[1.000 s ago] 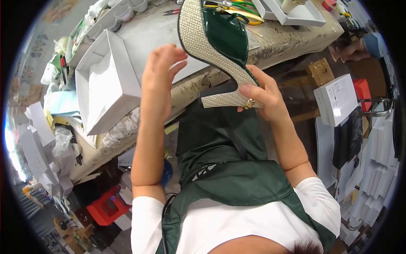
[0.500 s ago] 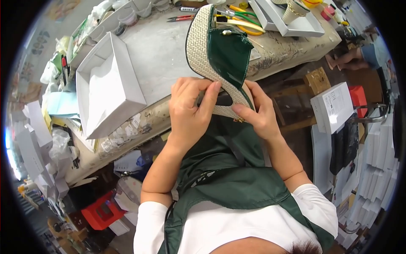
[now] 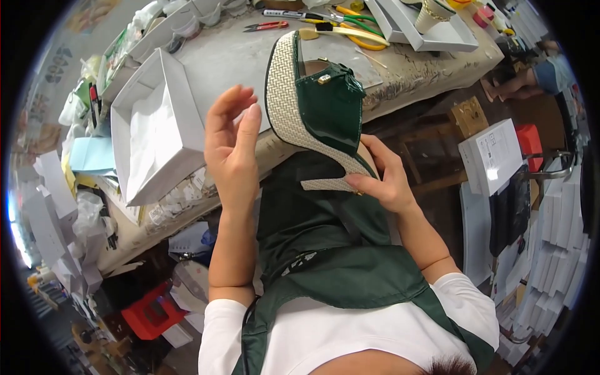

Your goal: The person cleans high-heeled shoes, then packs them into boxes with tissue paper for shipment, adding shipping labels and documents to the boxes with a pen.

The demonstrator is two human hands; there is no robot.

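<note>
Our right hand (image 3: 384, 181) keeps its fingers closed on the heel of the green wedge sandal (image 3: 325, 109), which rises beyond that grip, while our left hand (image 3: 230, 150) has let go and hangs open beside the woven sole (image 3: 281, 94), leaving one hand carrying it before the workbench (image 3: 231, 65).
</note>
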